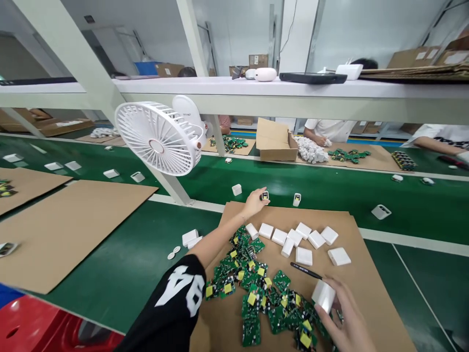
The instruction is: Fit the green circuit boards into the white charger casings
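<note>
My left hand (255,201) reaches forward to the far edge of the cardboard sheet (366,288), its fingers closed on a small white charger unit (265,196) at the edge of the green conveyor belt (330,188). My right hand (346,320) is low at the right and grips a white plastic casing (324,296). A pile of green circuit boards (256,288) with yellow parts lies between my arms. Several white casings (300,239) lie in a loose row behind the pile. A black pen (306,270) lies just beyond my right hand.
A white desk fan (159,137) is clamped to a slanted post at the left. More white units (381,211) ride the belt. Across it, other people's arms work by an open cardboard box (275,142) and heaps of parts. Bare cardboard sheets (73,225) lie at the left.
</note>
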`<state>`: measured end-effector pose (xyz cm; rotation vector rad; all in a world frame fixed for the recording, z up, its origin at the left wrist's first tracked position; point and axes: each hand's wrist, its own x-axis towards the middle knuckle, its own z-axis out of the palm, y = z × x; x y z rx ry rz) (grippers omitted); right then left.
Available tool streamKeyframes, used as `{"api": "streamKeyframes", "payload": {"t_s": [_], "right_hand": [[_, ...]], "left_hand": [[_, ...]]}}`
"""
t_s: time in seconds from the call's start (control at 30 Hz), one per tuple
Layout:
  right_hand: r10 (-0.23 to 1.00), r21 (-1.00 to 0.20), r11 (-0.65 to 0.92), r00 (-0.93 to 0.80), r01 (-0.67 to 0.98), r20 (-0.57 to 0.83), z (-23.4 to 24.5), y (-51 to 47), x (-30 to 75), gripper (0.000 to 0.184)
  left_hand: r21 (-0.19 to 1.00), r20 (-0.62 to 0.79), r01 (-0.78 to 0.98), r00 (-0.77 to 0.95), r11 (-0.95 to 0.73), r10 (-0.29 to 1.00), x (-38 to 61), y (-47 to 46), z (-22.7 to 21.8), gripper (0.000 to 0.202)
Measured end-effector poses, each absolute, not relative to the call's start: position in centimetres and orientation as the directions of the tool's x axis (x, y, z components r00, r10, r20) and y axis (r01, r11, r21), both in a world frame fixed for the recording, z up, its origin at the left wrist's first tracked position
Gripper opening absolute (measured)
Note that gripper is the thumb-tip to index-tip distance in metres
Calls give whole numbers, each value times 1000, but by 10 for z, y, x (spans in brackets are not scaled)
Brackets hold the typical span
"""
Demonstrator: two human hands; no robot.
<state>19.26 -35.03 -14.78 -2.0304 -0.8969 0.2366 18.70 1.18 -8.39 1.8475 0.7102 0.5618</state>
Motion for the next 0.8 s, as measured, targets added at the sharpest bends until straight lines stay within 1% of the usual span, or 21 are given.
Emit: {"api": "streamKeyframes", "payload": {"t_s": [0.1, 0.17, 0.23, 0.3, 0.37, 0.4, 0.43, 0.47, 0.5, 0.53, 0.57, 0.6, 0.63, 0.67, 0.7, 0.73, 0.77, 0.8], "right_hand": [[622, -901, -258, 774, 349, 122, -159, -352, 188, 32], [607, -929, -231, 789, 289, 94, -158, -351, 186, 29], [560, -911, -262, 819, 318, 125, -151, -346, 183, 26], [508, -865, -314, 839, 393, 197, -140, -337, 178, 25], [470, -826, -339, 842, 451, 266, -128, -324, 169, 25], [469, -821, -333, 837, 463, 282, -123, -317, 165, 25], [492, -827, -312, 824, 468, 280, -117, -310, 160, 25], [537, -841, -280, 802, 463, 262, -113, -304, 156, 24], [600, -862, -239, 766, 446, 229, -108, -299, 153, 23], [671, -885, -201, 717, 421, 188, -104, -295, 152, 23], [736, -896, -187, 662, 402, 143, -101, -291, 153, 26], [790, -878, -226, 607, 422, 88, -98, -288, 155, 31], [826, -822, -306, 563, 480, 22, -96, -284, 158, 34], [843, -726, -397, 536, 561, -47, -95, -279, 162, 36], [847, -603, -474, 520, 642, -112, -95, -274, 166, 34], [843, -481, -521, 511, 705, -165, -95, -268, 170, 29], [841, -393, -540, 501, 744, -206, -96, -262, 172, 24], [841, -347, -541, 488, 766, -233, -97, -257, 173, 20]], "left_hand": [[891, 53, 257, 761, -375, 647, 218, 27, -83, 32], [872, 68, 252, 788, -420, 612, 224, 24, -78, 37], [862, 99, 212, 820, -461, 564, 218, 9, -71, 46], [861, 126, 151, 862, -485, 492, 197, -17, -64, 50], [871, 125, 81, 917, -485, 378, 163, -50, -58, 47], [878, 124, 35, 946, -478, 298, 144, -67, -56, 52], [879, 140, -60, 981, -472, 135, 123, -83, -55, 65], [876, 156, -111, 986, -470, 56, 103, -97, -56, 76], [871, 152, -108, 987, -479, 54, 85, -108, -57, 75], [869, 143, -81, 985, -488, 92, 68, -117, -59, 67], [869, 125, -28, 978, -495, 166, 53, -122, -61, 56], [869, 98, 40, 963, -494, 250, 40, -125, -64, 46], [869, 61, 113, 942, -482, 331, 28, -127, -67, 38], [868, 13, 187, 917, -460, 398, 19, -128, -71, 34], [869, -41, 253, 893, -425, 448, 10, -128, -74, 34], [871, -95, 309, 869, -382, 485, 2, -129, -78, 34], [876, -145, 350, 848, -332, 510, -4, -131, -82, 35], [885, -183, 373, 830, -279, 528, -10, -133, -86, 37]]}}
